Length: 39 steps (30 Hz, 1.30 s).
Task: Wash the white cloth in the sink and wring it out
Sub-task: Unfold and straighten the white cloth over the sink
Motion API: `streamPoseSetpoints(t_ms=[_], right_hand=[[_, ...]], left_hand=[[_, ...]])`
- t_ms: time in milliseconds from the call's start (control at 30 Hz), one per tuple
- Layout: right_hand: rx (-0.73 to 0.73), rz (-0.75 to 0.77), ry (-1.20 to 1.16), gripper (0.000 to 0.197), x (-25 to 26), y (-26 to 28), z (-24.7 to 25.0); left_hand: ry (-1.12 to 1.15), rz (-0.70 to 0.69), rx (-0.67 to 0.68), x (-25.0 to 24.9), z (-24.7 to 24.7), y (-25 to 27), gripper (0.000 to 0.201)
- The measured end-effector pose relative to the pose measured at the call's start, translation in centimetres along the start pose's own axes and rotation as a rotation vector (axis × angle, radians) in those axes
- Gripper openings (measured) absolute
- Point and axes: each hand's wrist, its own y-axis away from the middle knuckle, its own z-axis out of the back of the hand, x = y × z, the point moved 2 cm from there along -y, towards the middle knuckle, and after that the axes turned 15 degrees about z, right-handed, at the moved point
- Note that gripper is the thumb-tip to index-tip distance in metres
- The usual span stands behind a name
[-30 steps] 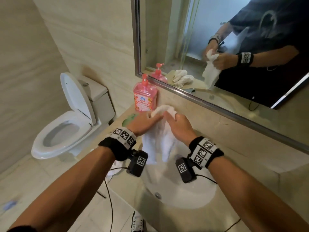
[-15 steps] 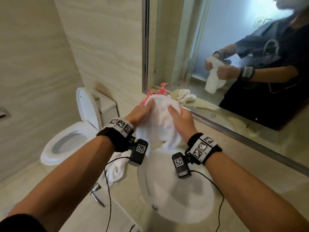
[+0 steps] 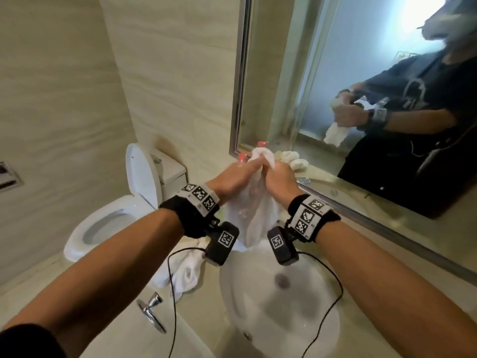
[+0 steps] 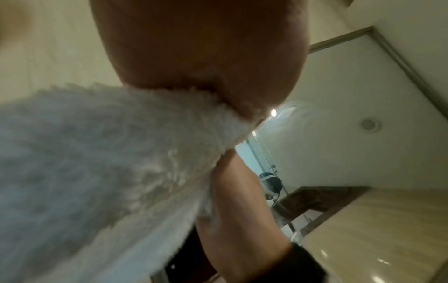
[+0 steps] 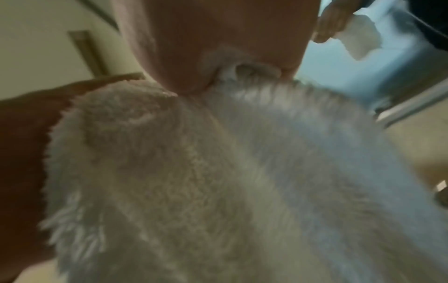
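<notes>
A beige stone bench [image 3: 206, 316] is running along the near edge of the head view, with a round white sink [image 3: 304, 329] sunk into it and a chrome tap handle [image 3: 151, 310] lying just left of the basin. A second white towel [image 3: 185, 273] is sitting crumpled on the bench between that handle and the sink rim. Above the basin, the left hand [image 3: 233, 178] and right hand [image 3: 280, 180] are both gripping the white cloth [image 3: 254, 215], fingers curling round its bunched top end, knuckles nearly touching. The cloth is hanging down from the hands over the far part of the sink, looking fluffy and creased, with a few shiny wet patches; the wrist views are showing its shaggy terry pile close up and blurred. Beyond the hands, the tip of a pink pump bottle [image 3: 242, 157] is peeking out. Further left a white toilet [image 3: 121, 210] is standing with its lid raised against a beige tiled wall [image 3: 167, 73], and a framed mirror [image 3: 348, 60] is reflecting the person holding the cloth
</notes>
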Motion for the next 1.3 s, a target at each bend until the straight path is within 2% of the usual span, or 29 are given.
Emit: streamPoseSetpoints(t_ms=[67, 133, 200, 233, 267, 300, 333, 400, 433, 500, 533, 633, 667, 733, 800, 933, 1033, 1167, 1233, 1300], right_hand=[[0.045, 0.076, 0.049, 0.037, 0.1, 0.5, -0.3], [0.087, 0.102, 0.079, 0.041, 0.6, 1.0, -0.1], [0.231, 0.167, 0.111, 0.035, 1.0, 0.9, 0.7], [0.323, 0.216, 0.131, 0.037, 1.2, 0.9, 1.2], [0.408, 0.263, 0.157, 0.048, 1.4, 0.9, 1.5], [0.478, 0.282, 0.178, 0.058, 1.3, 0.9, 1.8], [0.527, 0.272, 0.204, 0.052, 0.8, 0.9, 1.9], [0.551, 0.187, 0.162, 0.02, -0.2, 0.8, 2.5], [0.51, 0.102, 0.064, 0.014, -0.6, 0.9, 2.9], [0.355, -0.062, -0.162, 0.017, -1.0, 1.1, 3.1], [0.254, -0.096, -0.231, 0.016, -0.8, 1.2, 2.8], [-0.052, -0.115, -0.354, 0.014, 1.6, 1.5, 0.7], [-0.104, -0.101, -0.376, 0.017, 2.7, 1.6, -0.5], [-0.096, -0.031, -0.352, 0.033, 5.0, 1.5, -2.5], [-0.05, -0.009, -0.295, 0.048, 6.8, 1.1, -3.6], [-0.082, -0.072, -0.263, 0.056, 6.9, 0.5, -3.8], [-0.198, -0.17, -0.3, 0.046, 6.2, 0.5, -3.9], [-0.222, -0.093, -0.152, 0.047, 6.4, -0.2, -3.3], [-0.214, -0.083, -0.138, 0.04, 5.8, -0.5, -2.8], [-0.192, -0.087, -0.144, 0.044, 5.6, 0.0, -3.2]], left_hand=[[-0.277, -0.038, 0.015, 0.3, 2.3, 0.4, 0.053], [-0.62, -0.057, -0.032, 1.0, 4.8, 0.3, 0.043], [-0.934, -0.055, -0.08, 1.7, 6.7, 0.0, 0.038], [-1.003, -0.054, -0.079, 2.1, 7.4, -0.1, 0.038], [-1.01, -0.057, -0.062, 2.4, 8.0, -0.1, 0.035], [-0.983, -0.065, -0.041, 2.6, 8.7, -0.1, 0.032], [-0.935, -0.079, -0.018, 2.7, 9.3, 0.1, 0.03], [-0.772, -0.118, -0.004, 2.6, 10.4, 0.4, 0.027], [-0.662, -0.131, -0.012, 2.5, 10.7, 0.6, 0.026], [-0.401, -0.099, -0.048, 2.3, 10.5, 0.8, 0.027], [-0.261, -0.061, -0.051, 2.1, 10.1, 0.8, 0.029], [0.034, 0.056, -0.051, 1.0, 8.1, 0.7, 0.044], [0.105, 0.087, -0.057, 0.5, 7.4, 0.6, 0.049], [0.21, 0.12, -0.089, -0.4, 5.9, 0.4, 0.053], [0.215, 0.116, -0.173, -1.3, 5.1, 0.3, 0.056], [0.181, 0.096, -0.221, -1.6, 4.7, 0.9, 0.052], [0.112, 0.098, -0.191, -1.3, 3.7, 1.6, 0.047], [0.145, 0.102, -0.281, -0.9, 2.6, 1.5, 0.051], [0.11, 0.128, -0.269, -0.9, 2.2, 1.7, 0.057], [0.088, 0.135, -0.296, -0.8, 2.1, 1.7, 0.059]])
